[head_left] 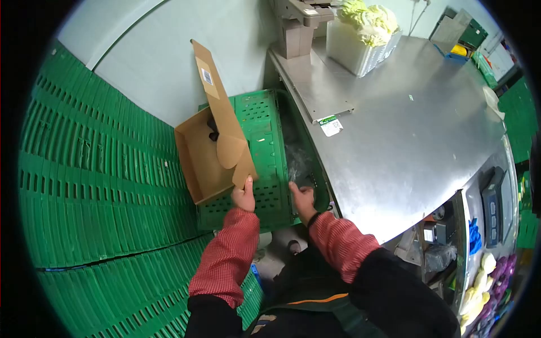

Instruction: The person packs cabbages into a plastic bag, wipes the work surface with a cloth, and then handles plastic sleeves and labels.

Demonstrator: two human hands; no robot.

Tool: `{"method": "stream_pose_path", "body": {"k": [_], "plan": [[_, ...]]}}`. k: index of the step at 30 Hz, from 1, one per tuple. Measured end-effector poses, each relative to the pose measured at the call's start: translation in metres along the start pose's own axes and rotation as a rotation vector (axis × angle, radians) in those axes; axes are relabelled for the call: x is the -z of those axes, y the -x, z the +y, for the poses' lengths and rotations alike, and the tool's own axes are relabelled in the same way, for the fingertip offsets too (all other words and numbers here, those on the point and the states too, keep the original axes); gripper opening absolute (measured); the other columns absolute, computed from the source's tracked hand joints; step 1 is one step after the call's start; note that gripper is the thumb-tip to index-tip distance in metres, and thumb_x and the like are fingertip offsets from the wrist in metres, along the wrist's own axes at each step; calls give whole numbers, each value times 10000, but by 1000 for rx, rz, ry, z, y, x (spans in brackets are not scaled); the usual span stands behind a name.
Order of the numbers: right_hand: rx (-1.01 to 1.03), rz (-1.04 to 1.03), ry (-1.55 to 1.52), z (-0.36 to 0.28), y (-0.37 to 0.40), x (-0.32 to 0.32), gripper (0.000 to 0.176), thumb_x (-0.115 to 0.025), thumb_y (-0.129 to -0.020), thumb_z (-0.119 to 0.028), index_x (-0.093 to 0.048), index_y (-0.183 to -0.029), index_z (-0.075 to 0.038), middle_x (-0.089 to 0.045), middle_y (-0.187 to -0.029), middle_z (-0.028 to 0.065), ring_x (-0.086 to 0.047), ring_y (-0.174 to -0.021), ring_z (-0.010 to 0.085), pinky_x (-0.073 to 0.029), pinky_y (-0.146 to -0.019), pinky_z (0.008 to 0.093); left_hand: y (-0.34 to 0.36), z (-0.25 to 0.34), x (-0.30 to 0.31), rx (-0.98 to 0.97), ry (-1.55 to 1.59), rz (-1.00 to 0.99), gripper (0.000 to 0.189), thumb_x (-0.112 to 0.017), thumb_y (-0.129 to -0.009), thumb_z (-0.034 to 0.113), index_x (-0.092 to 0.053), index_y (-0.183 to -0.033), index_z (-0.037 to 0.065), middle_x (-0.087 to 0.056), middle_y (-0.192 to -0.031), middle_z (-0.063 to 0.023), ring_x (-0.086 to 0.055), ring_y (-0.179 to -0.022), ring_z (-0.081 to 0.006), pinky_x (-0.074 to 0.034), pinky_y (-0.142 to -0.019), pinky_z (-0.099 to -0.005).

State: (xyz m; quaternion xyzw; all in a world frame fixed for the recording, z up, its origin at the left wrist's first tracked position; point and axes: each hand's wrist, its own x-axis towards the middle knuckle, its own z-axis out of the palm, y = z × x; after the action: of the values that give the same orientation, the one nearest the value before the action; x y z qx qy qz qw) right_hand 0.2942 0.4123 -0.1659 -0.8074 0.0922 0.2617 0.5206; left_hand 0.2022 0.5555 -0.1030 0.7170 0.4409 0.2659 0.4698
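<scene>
Mostly ahead-left of left grip (pixel 243 198): cardboard box (pixel 198 160), flap (pixel 243 168) pinched.

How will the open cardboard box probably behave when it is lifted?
The cardboard box is probably light for its size: the board looks thin, and little shows inside beyond something dark. The lid may swing or flex, since it stands open. Lifting by the flap in the left hand could tilt it, as that grip is near one corner.
</scene>
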Motion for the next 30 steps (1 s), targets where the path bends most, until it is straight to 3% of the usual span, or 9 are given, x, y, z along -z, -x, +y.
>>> {"method": "stream_pose_path", "body": {"k": [3, 8, 11, 16, 21, 23, 24, 28, 30], "plan": [[64, 260, 143, 33, -51, -50, 454, -720, -823, -414, -582, -986, -13, -654, -901, 120, -624, -829, 258, -493, -779, 347, -2, -10, -1, 17, 15, -22, 396, -570, -968, 320, -637, -1134, -34, -690, -1016, -167, -657, -891, -239, -499, -793, -353], [248, 14, -47, 29, -61, -54, 193, -643, -889, -160, -511, -836, -29, -524, -715, 54, -488, -644, 186, -434, -631, 356, 1, -23, 9, 105, 177, -56, 428, -548, -978, 336, -605, -1204, -22, -644, -1130, -147, -639, -967, -237, -538, -817, -367], [474, -37, -203, 0, 14, -6, 224, -635, -902, -198, -501, -864, -23, -537, -725, 144, -500, -639, 255, -445, -632, 391, -5, -15, 14, 210, 236, -98, 474, -553, -970, 369, -546, -1282, 12, -579, -1233, -123, -587, -1079, -242, -539, -845, -393], [679, -455, -11, -42, 182, 153, 149, -601, -903, -144, -505, -866, -37, -498, -715, 132, -500, -635, 268, -434, -606, 374, 34, -4, 39, 490, 180, -228, 702, -565, -927, 530, -382, -1430, 76, -464, -1398, -102, -480, -1248, -285, -484, -932, -451], [1116, -629, 467, -34, 241, 220, 145, -635, -806, -140, -524, -845, -54, -550, -703, 125, -581, -659, 346, -471, -607, 440, 144, 45, 43, 1129, 416, -639, 881, -458, -869, 738, -337, -1463, 99, -434, -1431, -170, -484, -1255, -326, -477, -940, -489], [1089, -798, 645, -13, 255, 214, 153, -641, -777, -156, -533, -830, -60, -566, -700, 127, -598, -655, 348, -481, -599, 459, 177, 47, 23, 994, 760, -849, 864, -444, -871, 742, -368, -1446, 101, -480, -1384, -194, -532, -1204, -332, -490, -931, -498], [1118, -814, 678, 2, 260, 210, 152, -630, -786, -181, -541, -826, -65, -589, -716, 134, -614, -672, 362, -486, -587, 472, 172, 22, 20, 1150, 1012, -1176, 697, -518, -926, 587, -437, -1389, 73, -572, -1277, -173, -607, -1085, -309, -517, -906, -462], [908, -722, 681, 13, 277, 223, 132, -615, -788, -178, -555, -816, -64, -604, -749, 139, -624, -728, 369, -491, -641, 482, 172, 46, 21, 763, 787, -950, 444, -599, -921, 178, -495, -1323, 21, -645, -1163, -114, -651, -1004, -237, -536, -889, -377], [891, -689, 484, 6, 281, 239, 121, -612, -791, -156, -542, -805, -58, -587, -741, 128, -612, -715, 345, -487, -634, 442, 163, 77, 42, 613, 762, -835, 459, -560, -940, 155, -456, -1372, 38, -629, -1195, -108, -639, -1044, -225, -534, -900, -375]]}}
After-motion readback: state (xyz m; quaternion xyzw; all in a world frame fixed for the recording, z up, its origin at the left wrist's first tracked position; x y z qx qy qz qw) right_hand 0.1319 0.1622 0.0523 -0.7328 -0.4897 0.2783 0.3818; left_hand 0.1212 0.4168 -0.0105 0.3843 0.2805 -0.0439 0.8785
